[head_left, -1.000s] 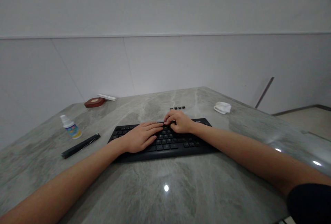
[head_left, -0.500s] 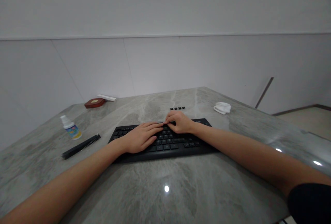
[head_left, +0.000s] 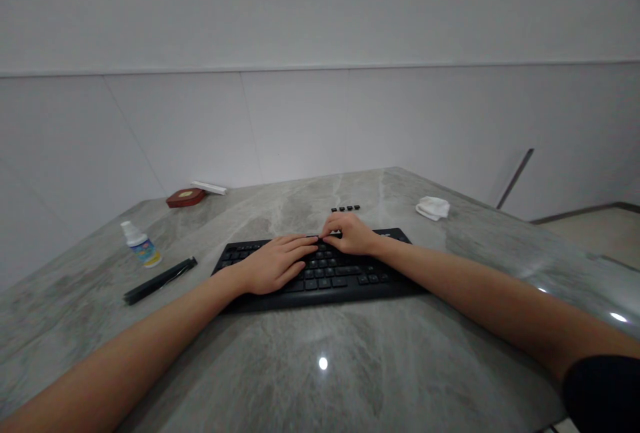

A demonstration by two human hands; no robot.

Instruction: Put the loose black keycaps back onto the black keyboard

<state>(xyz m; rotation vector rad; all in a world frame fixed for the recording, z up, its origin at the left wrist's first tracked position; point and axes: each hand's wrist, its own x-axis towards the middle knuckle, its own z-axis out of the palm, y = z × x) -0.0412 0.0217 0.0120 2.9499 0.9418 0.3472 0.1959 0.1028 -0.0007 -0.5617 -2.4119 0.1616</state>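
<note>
A black keyboard (head_left: pixel 320 297) lies on the grey marbled table under both my hands. My left hand (head_left: pixel 275 263) rests flat across its left and middle keys, fingers stretched out to the right. At the keyboard's back edge, my right hand (head_left: pixel 349 233) is curled, with thumb and fingertips pinched together close to the tips of my left fingers. Whatever sits in that pinch is too small or hidden to make out. Just behind the keyboard, several small black keycaps (head_left: pixel 346 208) stand in a short row.
To the left are a spray bottle (head_left: pixel 142 246) with a blue and yellow label and a long black brush-like tool (head_left: pixel 160 281). Farther back lie a reddish-brown case (head_left: pixel 185 198) and a white strip (head_left: pixel 209 187). A crumpled white cloth (head_left: pixel 433 208) lies at right. A wall rises behind the table (head_left: pixel 320 393).
The whole view has shifted slightly. Both hands keep nearly the same pose on the keyboard, the right still pinching at its back edge.
</note>
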